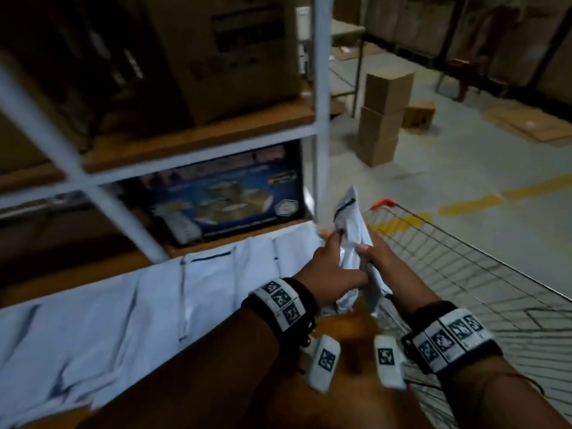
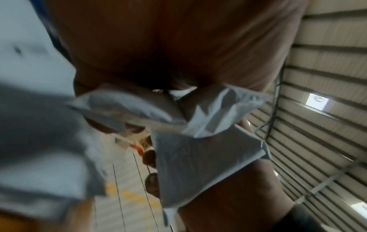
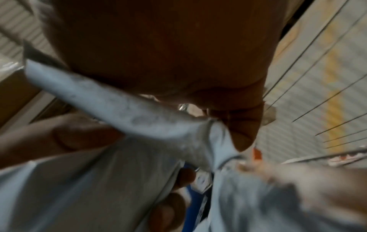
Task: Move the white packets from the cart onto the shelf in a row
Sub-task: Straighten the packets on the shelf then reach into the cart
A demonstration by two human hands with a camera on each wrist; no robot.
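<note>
A crumpled white packet (image 1: 353,224) stands on end between both hands, just above the near corner of the wire cart (image 1: 483,264). My left hand (image 1: 343,258) grips its left side, the index finger stretched up along it. On the right side my right hand (image 1: 371,255) holds it, thumb in front. The left wrist view shows the packet (image 2: 206,164) with fingertips curled over its edge. Blurred in the right wrist view, the packet (image 3: 119,106) has a thumb pressed on it. Several white packets (image 1: 123,305) lie side by side along the wooden shelf (image 1: 77,274) to the left.
A white upright post (image 1: 322,103) of the rack rises just behind the held packet. A blue printed box (image 1: 223,199) sits at the back of the shelf, with cardboard boxes (image 1: 223,51) on the level above. Stacked cartons (image 1: 383,116) stand on the floor beyond the cart.
</note>
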